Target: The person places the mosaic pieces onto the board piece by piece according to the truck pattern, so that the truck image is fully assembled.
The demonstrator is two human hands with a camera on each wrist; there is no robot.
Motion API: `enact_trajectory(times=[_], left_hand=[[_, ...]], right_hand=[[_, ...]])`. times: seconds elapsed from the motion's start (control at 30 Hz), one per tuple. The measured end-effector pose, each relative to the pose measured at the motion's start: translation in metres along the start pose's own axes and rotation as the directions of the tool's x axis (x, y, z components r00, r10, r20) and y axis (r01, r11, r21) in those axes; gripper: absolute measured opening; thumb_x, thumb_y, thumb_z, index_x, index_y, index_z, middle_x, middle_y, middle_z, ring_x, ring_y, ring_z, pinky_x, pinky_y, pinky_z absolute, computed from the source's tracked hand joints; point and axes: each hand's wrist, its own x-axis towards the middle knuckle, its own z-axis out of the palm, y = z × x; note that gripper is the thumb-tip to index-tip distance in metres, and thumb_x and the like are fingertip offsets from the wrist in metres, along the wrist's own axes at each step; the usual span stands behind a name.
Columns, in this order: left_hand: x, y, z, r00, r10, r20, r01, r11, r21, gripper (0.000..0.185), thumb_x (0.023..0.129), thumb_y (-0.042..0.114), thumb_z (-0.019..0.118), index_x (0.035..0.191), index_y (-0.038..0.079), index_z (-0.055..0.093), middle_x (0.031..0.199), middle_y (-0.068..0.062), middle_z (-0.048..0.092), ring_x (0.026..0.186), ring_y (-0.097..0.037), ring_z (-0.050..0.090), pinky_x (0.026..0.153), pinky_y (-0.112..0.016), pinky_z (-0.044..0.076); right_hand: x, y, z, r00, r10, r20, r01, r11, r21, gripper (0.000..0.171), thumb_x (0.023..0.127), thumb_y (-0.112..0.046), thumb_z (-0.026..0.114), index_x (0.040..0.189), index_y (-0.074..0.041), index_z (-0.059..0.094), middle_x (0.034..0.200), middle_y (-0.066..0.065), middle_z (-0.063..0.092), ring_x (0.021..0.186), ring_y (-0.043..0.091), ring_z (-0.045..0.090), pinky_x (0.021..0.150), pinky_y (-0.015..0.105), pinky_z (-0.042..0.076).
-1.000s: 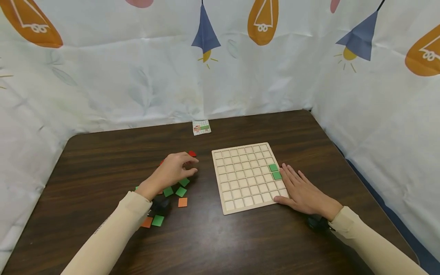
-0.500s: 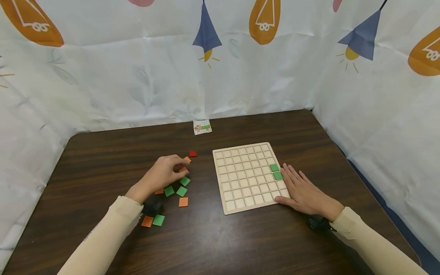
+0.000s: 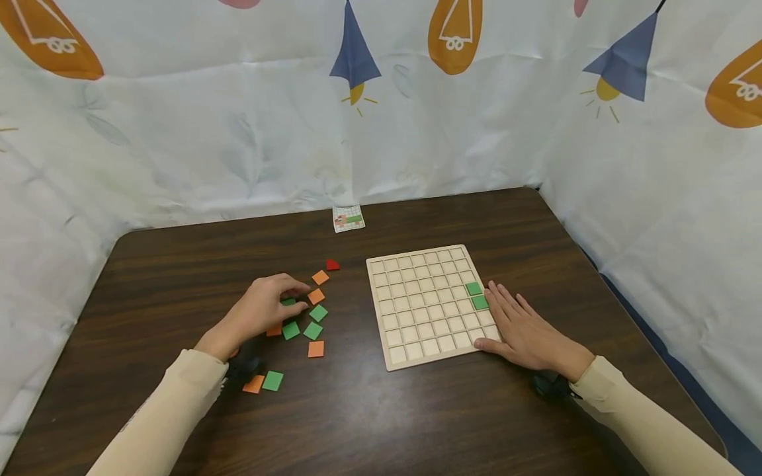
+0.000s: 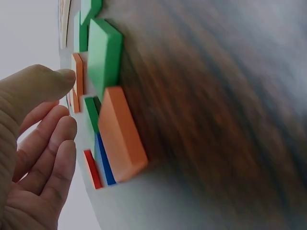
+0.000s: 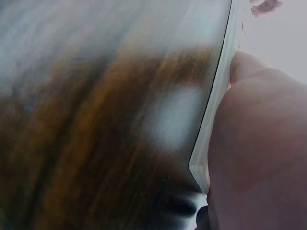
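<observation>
I can read no words, numbers or brands; the faint marks (image 3: 133, 418) on my left sleeve (image 3: 157, 413) are illegible.

Board (image 3: 423, 311): pale cream, patterned with square grid in darker lines. Two board tiles (image 3: 473, 289): solid green. Loose tiles: green tiles (image 3: 318, 313), orange tiles (image 3: 316, 348), red piece (image 3: 333, 264), blue piece (image 4: 104, 158). Worktop (image 3: 381, 416): dark brown, streaked wood grain. Card (image 3: 348, 219): white, gridded, green and reddish patches. Cloth backdrop (image 3: 286, 152): white, printed with orange bulbs, blue lampshades, yellow bulbs, faint leaves. Sleeves (image 3: 157, 410): cream.
</observation>
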Motion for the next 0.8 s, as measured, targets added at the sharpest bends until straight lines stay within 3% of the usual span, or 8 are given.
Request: enact_trajectory(times=[0.2, 0.47, 0.8], left_hand=[[-0.006, -0.008, -0.002, 1.000, 0.000, 0.001, 0.000, 1.000, 0.009, 0.031, 0.090, 0.017, 0.080, 0.119, 0.009, 0.076, 0.106, -0.004, 0.075, 0.092, -0.019, 0.069, 0.078, -0.038, 0.058], [-0.013, -0.014, -0.007, 0.999, -0.050, 0.020, 0.050, 0.999, 0.002, 0.032, 0.091, 0.021, 0.080, 0.121, 0.012, 0.077, 0.111, -0.005, 0.074, 0.097, -0.021, 0.069, 0.081, -0.039, 0.058], [-0.019, -0.021, -0.012, 0.999, -0.040, 0.016, 0.039, 0.999, 0.018, 0.033, 0.090, 0.022, 0.080, 0.121, 0.010, 0.077, 0.111, -0.007, 0.074, 0.096, -0.022, 0.069, 0.079, -0.039, 0.058]], right_hand=[[0.000, 0.000, -0.001, 1.000, 0.003, 0.004, -0.003, 1.000, -0.009, 0.102, 0.100, -0.067, 0.050, 0.166, -0.001, 0.010, 0.174, 0.023, 0.007, 0.162, 0.043, 0.011, 0.126, 0.067, 0.017], [-0.001, 0.000, 0.000, 1.000, 0.004, 0.001, -0.004, 1.000, -0.003, 0.102, 0.100, -0.067, 0.050, 0.166, 0.000, 0.009, 0.174, 0.023, 0.007, 0.162, 0.044, 0.011, 0.126, 0.067, 0.017], [0.000, -0.001, -0.001, 1.000, 0.000, 0.003, 0.000, 1.000, -0.009, 0.102, 0.100, -0.066, 0.050, 0.166, 0.000, 0.010, 0.174, 0.023, 0.008, 0.162, 0.044, 0.011, 0.126, 0.067, 0.017]])
